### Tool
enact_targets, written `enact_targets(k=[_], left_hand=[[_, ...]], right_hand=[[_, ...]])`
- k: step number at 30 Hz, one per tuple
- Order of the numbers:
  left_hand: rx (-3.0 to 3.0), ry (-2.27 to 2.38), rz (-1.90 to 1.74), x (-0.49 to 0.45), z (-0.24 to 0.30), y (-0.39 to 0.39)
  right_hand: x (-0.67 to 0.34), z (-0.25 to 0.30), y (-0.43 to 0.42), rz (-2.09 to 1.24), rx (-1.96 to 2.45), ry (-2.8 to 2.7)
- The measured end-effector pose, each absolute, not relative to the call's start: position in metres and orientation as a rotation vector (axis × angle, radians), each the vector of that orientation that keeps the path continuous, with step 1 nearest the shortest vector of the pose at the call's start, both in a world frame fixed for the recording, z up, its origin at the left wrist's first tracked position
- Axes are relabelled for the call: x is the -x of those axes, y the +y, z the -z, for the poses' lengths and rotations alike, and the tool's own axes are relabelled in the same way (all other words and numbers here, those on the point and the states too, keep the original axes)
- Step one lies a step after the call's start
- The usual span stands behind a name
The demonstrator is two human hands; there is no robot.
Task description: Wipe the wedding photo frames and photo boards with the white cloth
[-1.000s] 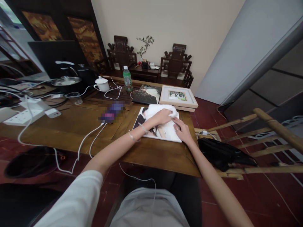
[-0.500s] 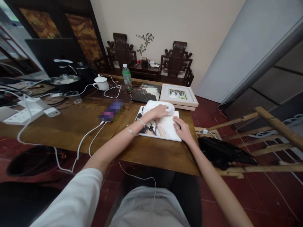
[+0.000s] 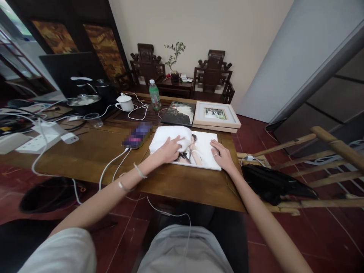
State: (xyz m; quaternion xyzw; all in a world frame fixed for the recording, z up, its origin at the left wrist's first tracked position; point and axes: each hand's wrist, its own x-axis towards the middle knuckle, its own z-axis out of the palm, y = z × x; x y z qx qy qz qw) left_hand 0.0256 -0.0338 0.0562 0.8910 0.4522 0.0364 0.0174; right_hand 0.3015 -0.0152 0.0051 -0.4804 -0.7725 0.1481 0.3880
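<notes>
A white-edged photo panel [image 3: 209, 149] with a picture of a couple lies flat near the table's front edge. My left hand [image 3: 171, 149] is closed on a fluffy white towel [image 3: 167, 135], pressing it over the panel's left part. That side of the picture is hidden beneath the cloth, which also hangs past the panel's left edge. At the opposite edge, my right hand [image 3: 223, 154] lies with fingers stretched out on the panel's right border. A ring shows on one finger of this hand.
Behind the panel lie a dark photo panel [image 3: 178, 113] and stacked light frames [image 3: 233, 118]. A green-labelled bottle [image 3: 155, 96], lidded white cup [image 3: 125, 102] and phone [image 3: 138, 135] with white cables stand leftward. Farther left is a power strip [image 3: 40, 143]. A bamboo chair [image 3: 335, 146] stands right.
My left hand has swept the towel leftward across the panel, uncovering the couple in the picture. My right hand stays at the right edge. The view has shifted slightly.
</notes>
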Motion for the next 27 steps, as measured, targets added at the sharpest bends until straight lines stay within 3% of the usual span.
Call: enact_targets(k=[6,17,27], left_hand=[[-2.748,1.218,-0.092,-0.025,-0.069,-0.073],[-2.725,1.524,-0.191,-0.031,-0.056,0.014],[-2.738,1.290,-0.107,-0.034,-0.062,-0.074]], right_hand=[[-0.303,-0.004,-0.013,-0.490,1.248,-1.929],[-0.293,0.010,-0.005,-0.546,1.384,-1.949],[-0.291,0.006,-0.010,-0.506,1.411,-1.967]])
